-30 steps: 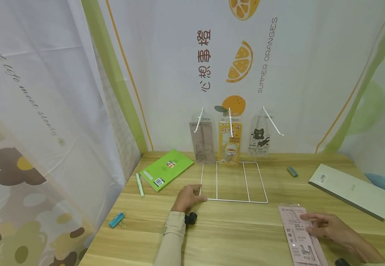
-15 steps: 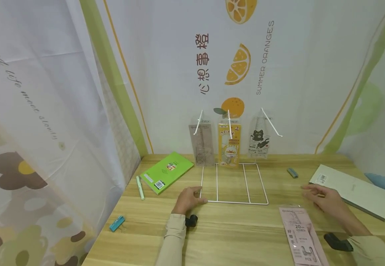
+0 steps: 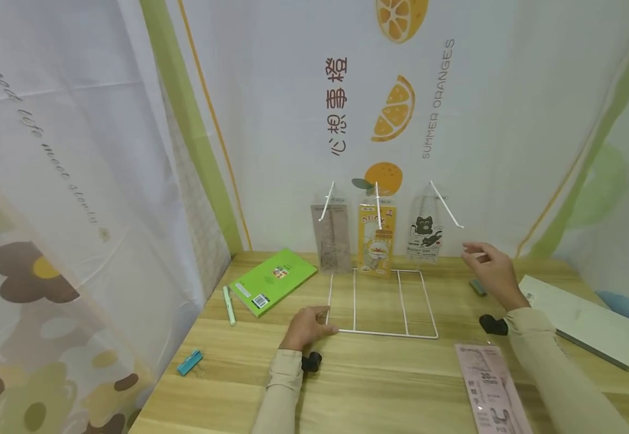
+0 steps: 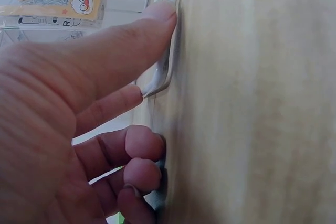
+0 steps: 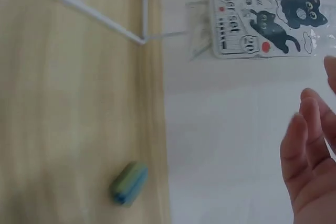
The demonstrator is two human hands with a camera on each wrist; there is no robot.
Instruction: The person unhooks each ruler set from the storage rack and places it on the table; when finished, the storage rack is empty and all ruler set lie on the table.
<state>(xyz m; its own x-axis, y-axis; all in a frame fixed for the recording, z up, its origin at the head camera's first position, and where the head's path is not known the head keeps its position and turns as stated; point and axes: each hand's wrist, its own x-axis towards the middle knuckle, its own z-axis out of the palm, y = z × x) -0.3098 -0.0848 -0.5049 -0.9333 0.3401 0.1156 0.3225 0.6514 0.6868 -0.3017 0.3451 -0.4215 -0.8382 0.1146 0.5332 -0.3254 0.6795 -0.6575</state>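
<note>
I see the left hand [image 3: 306,328] with its grip pinched on the white wire rack [image 3: 385,334], mid-frame; the right hand [image 3: 490,271], grip loose, hovers near the cat-print ruler set [image 3: 425,232], right of centre.

From my right hand [image 3: 492,271], free air runs toward ten o'clock up to the ruler pack [image 3: 424,232], but a white prong [image 3: 444,204] juts out at eleven. The rack base [image 3: 388,334] lies across the surface [image 3: 390,386] at eight, a notebook [image 3: 585,322] at four.
</note>
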